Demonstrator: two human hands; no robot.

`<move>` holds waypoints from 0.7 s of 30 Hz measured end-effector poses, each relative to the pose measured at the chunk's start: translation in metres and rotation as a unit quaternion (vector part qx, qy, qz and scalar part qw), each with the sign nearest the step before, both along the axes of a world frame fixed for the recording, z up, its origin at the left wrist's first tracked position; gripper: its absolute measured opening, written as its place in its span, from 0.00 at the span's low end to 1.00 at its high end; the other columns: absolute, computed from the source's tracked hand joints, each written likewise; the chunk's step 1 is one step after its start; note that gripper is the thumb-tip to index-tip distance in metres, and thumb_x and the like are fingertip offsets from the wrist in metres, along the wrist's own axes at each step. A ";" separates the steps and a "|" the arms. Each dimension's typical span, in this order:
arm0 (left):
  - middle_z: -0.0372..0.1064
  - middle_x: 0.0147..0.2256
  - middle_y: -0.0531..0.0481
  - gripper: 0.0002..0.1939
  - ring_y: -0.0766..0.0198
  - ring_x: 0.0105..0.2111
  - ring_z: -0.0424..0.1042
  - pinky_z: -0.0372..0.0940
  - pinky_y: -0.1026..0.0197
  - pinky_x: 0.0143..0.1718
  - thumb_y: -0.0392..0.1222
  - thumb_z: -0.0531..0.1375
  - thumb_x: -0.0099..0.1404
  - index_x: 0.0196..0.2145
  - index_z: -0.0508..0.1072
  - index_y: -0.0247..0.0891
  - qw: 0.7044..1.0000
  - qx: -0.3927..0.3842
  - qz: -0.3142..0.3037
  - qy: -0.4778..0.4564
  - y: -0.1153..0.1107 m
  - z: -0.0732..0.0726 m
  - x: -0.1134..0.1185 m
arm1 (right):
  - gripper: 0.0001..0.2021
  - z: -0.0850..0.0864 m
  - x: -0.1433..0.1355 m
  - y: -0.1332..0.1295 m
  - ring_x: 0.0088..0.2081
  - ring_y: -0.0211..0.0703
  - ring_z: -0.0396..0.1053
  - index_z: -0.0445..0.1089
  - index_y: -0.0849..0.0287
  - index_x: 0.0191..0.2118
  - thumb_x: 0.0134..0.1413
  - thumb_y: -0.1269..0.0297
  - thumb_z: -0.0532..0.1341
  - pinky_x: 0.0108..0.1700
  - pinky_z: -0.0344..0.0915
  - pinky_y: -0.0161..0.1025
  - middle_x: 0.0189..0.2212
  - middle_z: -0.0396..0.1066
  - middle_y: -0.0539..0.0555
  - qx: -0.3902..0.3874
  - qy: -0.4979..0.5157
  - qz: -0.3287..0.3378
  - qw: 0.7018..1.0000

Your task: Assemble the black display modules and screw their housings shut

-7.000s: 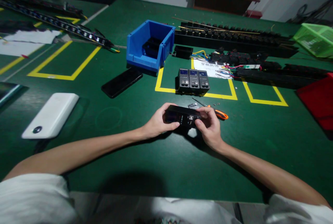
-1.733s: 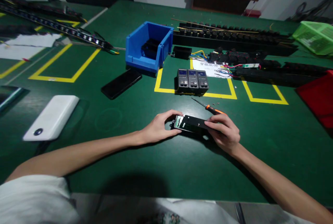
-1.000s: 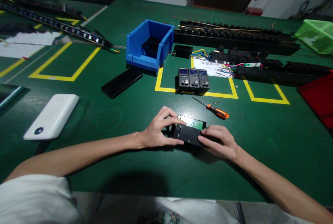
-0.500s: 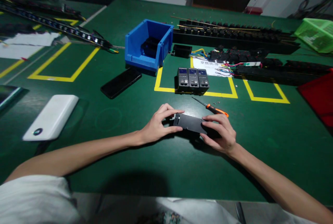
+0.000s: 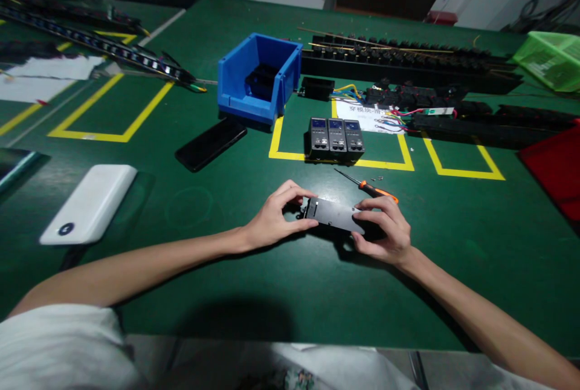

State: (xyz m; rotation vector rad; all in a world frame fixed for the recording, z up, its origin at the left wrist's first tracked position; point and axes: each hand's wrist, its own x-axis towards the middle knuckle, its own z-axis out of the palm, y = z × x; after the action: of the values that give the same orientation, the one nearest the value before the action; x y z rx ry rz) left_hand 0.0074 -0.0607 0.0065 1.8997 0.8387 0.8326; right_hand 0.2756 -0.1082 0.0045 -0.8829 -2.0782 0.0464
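A flat dark module (image 5: 338,215) is held level between my two hands, low over the green table. My left hand (image 5: 281,214) pinches its left end between thumb and fingers. At its right end, my right hand (image 5: 384,230) grips it with thumb below and fingers above. Just beyond the right hand lies a screwdriver (image 5: 372,189) with an orange and black handle, with a few tiny screws (image 5: 377,179) beside it. Three dark modules (image 5: 336,139) stand side by side farther back.
A blue bin (image 5: 251,106) with dark parts inside stands behind a black phone (image 5: 211,143). At the left lies a white power bank (image 5: 88,205). Black rails with wires (image 5: 421,97) run across the back right, near a green basket (image 5: 550,60) and a red object (image 5: 555,166).
The module has tilted slightly in my hands, and its top face now catches more light. The fingers have shifted a little.
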 end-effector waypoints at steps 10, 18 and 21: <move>0.63 0.39 0.48 0.22 0.63 0.39 0.66 0.65 0.58 0.43 0.48 0.65 0.59 0.49 0.70 0.38 1.000 0.009 -0.007 0.021 0.001 0.001 0.000 | 0.18 -0.003 0.001 -0.001 0.37 0.47 0.71 0.71 0.53 0.45 0.45 0.64 0.68 0.39 0.69 0.47 0.40 0.71 0.56 -0.032 -0.008 0.004 0.999; 0.63 0.38 0.49 0.23 0.63 0.39 0.67 0.64 0.57 0.44 0.47 0.66 0.59 0.50 0.70 0.38 0.999 0.012 -0.015 0.026 0.001 0.002 0.000 | 0.18 0.000 0.000 0.000 0.36 0.47 0.70 0.70 0.55 0.45 0.45 0.65 0.69 0.37 0.69 0.46 0.39 0.71 0.57 -0.026 -0.016 0.015 0.999; 0.63 0.37 0.50 0.22 0.63 0.38 0.67 0.64 0.57 0.44 0.47 0.66 0.59 0.49 0.70 0.38 0.999 0.014 -0.016 0.027 0.001 0.002 0.000 | 0.19 0.001 -0.001 0.000 0.37 0.47 0.70 0.70 0.56 0.45 0.44 0.66 0.69 0.37 0.69 0.47 0.39 0.70 0.58 -0.021 -0.022 0.019 0.999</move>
State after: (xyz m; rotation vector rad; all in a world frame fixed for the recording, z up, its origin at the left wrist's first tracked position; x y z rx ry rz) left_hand 0.0074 -0.0596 0.0086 1.9639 0.8311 0.7802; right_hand 0.2749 -0.1086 0.0055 -0.8768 -2.1423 0.0923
